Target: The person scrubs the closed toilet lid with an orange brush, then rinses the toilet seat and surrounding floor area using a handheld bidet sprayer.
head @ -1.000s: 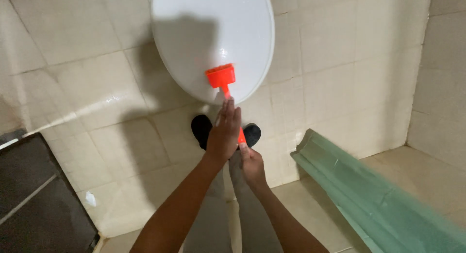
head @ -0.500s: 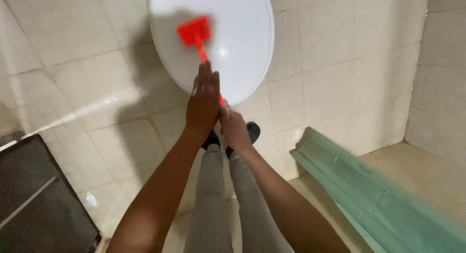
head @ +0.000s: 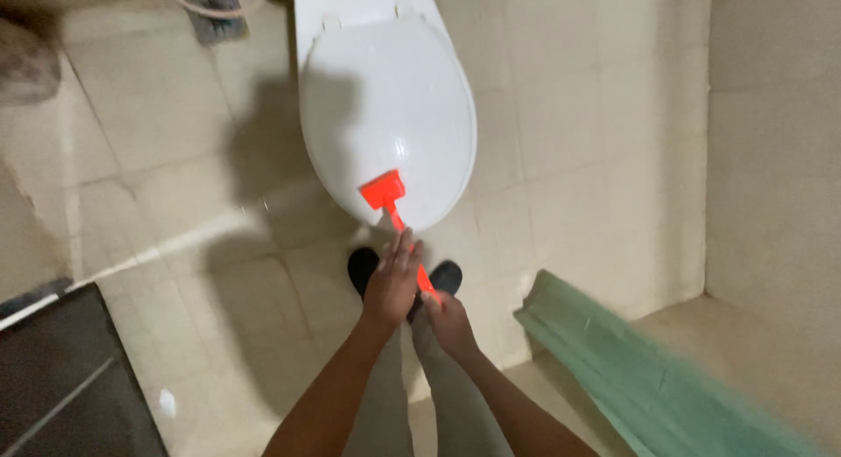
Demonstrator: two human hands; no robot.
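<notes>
A white toilet with its lid (head: 385, 115) shut stands on the tiled floor ahead of me. An orange-red brush (head: 383, 194) with a flat square head rests on the near edge of the lid. Both hands hold its long handle. My left hand (head: 394, 277) grips higher up the handle, fingers wrapped over it. My right hand (head: 448, 321) grips the lower end, just behind the left. My dark shoes (head: 363, 269) show on the floor beneath the hands.
Beige floor tiles (head: 158, 159) surround the toilet. A green ridged sheet (head: 639, 378) lies at the lower right against a raised step. A dark panel (head: 61, 387) fills the lower left. A hose and drain sit at the top left.
The brush head has slid down from the middle of the lid to its near edge. My hands have drawn back toward me, and the view has tilted up so that more of the toilet shows.
</notes>
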